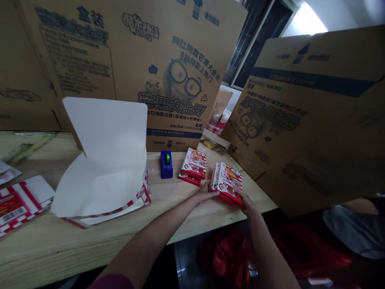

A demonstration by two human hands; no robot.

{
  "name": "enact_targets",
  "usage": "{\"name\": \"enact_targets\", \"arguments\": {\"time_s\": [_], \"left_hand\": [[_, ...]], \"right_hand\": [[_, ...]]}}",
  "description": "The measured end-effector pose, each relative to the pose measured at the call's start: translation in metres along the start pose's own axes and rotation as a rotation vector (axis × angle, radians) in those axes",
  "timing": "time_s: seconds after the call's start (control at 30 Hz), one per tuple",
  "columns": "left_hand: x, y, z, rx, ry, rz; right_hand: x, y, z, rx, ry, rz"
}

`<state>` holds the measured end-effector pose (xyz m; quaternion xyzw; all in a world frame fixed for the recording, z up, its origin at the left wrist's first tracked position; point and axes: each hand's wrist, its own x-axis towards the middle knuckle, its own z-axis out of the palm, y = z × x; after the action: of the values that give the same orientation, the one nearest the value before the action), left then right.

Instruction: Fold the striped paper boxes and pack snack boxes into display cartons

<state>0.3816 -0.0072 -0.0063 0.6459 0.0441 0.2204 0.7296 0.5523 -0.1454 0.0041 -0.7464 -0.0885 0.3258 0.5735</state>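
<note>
Your bare left forearm (pixel 147 237) and right forearm (pixel 264 249) angle inward; your left hand (pixel 206 193) and right hand (pixel 246 202) stand close, fingers forward.

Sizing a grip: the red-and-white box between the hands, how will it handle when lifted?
The box is probably light and fairly stiff: printed card, square corners. Its glossy face may slip slightly against the left hand and right hand.
</note>
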Motion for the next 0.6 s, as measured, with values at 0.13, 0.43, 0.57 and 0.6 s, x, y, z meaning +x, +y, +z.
{"name": "enact_targets", "arguments": {"time_s": [0.13, 0.43, 0.57, 0.6], "left_hand": [[-0.015, -0.001, 0.018, -0.074, 0.06, -0.155], [-0.144, 0.031, 0.067, -0.397, 0.032, -0.413], [-0.136, 0.043, 0.044, -0.253, 0.249, -0.411], [-0.123, 0.045, 0.034, -0.145, 0.344, -0.408]], "right_hand": [[-0.009, 0.005, -0.004, 0.036, -0.056, 0.039], [-0.097, 0.02, -0.013, 0.061, -0.2, 0.182], [-0.102, 0.027, -0.019, 0.186, -0.143, 0.099], [-0.102, 0.032, -0.023, 0.235, -0.027, 0.063]]}}
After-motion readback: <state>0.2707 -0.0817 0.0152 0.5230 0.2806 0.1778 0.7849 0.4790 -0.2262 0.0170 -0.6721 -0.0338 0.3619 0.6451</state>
